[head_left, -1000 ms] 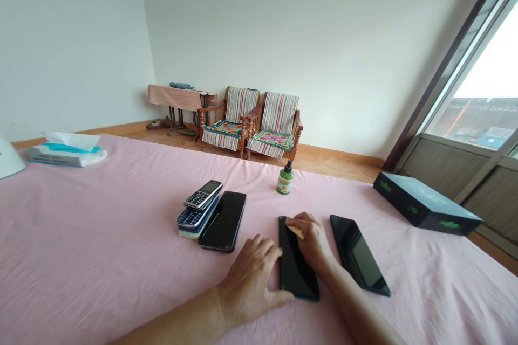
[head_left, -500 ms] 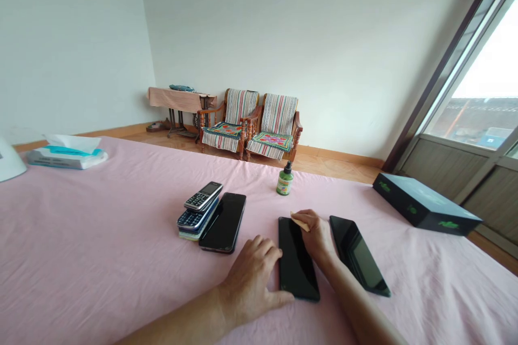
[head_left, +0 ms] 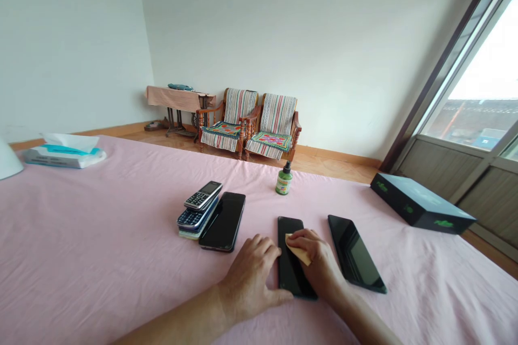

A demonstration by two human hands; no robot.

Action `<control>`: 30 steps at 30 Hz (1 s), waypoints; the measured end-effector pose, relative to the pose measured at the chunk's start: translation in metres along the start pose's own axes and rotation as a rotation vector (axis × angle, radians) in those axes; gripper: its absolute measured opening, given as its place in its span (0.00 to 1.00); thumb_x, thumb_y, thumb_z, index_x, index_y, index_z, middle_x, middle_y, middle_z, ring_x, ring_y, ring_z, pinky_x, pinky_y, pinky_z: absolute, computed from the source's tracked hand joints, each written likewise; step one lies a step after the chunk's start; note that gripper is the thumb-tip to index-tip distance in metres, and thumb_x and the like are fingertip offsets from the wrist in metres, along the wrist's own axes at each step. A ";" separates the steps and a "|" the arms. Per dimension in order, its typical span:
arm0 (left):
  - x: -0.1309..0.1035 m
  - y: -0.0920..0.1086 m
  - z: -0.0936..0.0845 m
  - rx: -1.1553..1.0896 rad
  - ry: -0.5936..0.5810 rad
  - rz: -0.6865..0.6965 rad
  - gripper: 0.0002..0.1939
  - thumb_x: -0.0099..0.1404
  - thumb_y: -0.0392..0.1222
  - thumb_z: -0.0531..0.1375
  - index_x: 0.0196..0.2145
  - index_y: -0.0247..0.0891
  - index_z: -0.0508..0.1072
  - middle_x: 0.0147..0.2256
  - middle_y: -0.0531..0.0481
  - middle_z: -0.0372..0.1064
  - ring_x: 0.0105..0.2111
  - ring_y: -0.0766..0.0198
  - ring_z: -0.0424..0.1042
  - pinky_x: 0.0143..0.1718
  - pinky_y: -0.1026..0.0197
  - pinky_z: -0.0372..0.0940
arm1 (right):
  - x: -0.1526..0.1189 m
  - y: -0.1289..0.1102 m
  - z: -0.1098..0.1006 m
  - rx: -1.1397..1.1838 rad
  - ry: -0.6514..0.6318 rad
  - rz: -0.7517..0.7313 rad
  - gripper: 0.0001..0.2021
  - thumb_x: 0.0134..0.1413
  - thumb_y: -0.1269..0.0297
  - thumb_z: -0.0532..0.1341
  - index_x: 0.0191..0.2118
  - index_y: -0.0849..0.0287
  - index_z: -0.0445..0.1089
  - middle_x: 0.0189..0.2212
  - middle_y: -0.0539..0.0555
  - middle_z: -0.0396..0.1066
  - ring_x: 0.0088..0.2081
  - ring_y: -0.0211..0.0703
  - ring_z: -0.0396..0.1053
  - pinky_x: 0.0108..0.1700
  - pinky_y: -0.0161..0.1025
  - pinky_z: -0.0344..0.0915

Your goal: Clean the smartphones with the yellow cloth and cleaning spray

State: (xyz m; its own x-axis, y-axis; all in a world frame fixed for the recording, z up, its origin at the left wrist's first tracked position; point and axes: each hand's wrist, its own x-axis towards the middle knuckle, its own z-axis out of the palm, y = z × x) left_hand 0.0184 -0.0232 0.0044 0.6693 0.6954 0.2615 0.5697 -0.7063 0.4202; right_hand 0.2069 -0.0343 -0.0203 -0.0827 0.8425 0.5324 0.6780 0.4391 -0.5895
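- Lying flat and screen-up on the pink cloth-covered table (head_left: 101, 237), the slim black glass-fronted smartphone (head_left: 289, 267) sits between the two hands, long side running away from the person, so its whole face is open to a pass from above.
- The right hand (head_left: 318, 264) rests on the middle of that screen with its fingers (head_left: 299, 237) curled down onto a small folded tan cloth pad (head_left: 298, 250), pinching it and pressing it flat to the glass; the pad is the only thing between skin and screen.
- The left hand (head_left: 251, 277) lies on the table touching the phone's left edge, fingers loosely bent and gripping nothing, thumb set along the phone's near corner; judged from this, it braces the phone against sliding under the other hand.
- Just beside the phone on the right lies a second black flat-screened smartphone (head_left: 355, 260), apart from it and angled slightly outward.
- To the left, a third black smartphone (head_left: 223, 221) touches a stack of small keypad phones (head_left: 199, 209), kept together away from the hands.
- Beyond the phones stands a small green bottle with a dark cap (head_left: 284, 179), upright and within reach.
- Farther out are a long dark box with green markings (head_left: 421, 204) at the right and a white-and-teal tissue pack (head_left: 65, 150) at the far left.
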 end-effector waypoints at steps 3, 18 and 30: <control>0.000 0.001 -0.001 -0.004 -0.015 0.004 0.29 0.45 0.53 0.71 0.43 0.38 0.71 0.41 0.48 0.68 0.43 0.51 0.63 0.45 0.52 0.59 | -0.013 -0.013 -0.006 0.058 -0.023 0.029 0.10 0.50 0.74 0.59 0.31 0.53 0.77 0.31 0.54 0.73 0.35 0.44 0.72 0.37 0.38 0.69; 0.000 -0.002 0.002 -0.001 0.010 0.014 0.32 0.45 0.57 0.70 0.45 0.38 0.72 0.41 0.46 0.67 0.43 0.50 0.63 0.46 0.51 0.59 | 0.059 0.037 0.018 -0.036 0.078 0.017 0.11 0.47 0.75 0.57 0.26 0.58 0.77 0.27 0.55 0.74 0.30 0.44 0.70 0.34 0.39 0.65; 0.000 0.001 -0.001 -0.003 0.008 0.015 0.30 0.45 0.53 0.72 0.43 0.37 0.72 0.41 0.47 0.68 0.43 0.51 0.63 0.45 0.51 0.60 | 0.004 0.002 0.003 0.117 -0.023 -0.033 0.10 0.50 0.75 0.59 0.31 0.57 0.76 0.31 0.56 0.72 0.34 0.43 0.71 0.38 0.39 0.68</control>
State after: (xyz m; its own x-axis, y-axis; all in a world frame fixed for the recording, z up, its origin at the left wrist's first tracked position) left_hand 0.0188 -0.0237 0.0056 0.6743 0.6856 0.2745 0.5583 -0.7165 0.4182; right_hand 0.2059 -0.0294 -0.0213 -0.1207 0.8333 0.5395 0.5846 0.4989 -0.6398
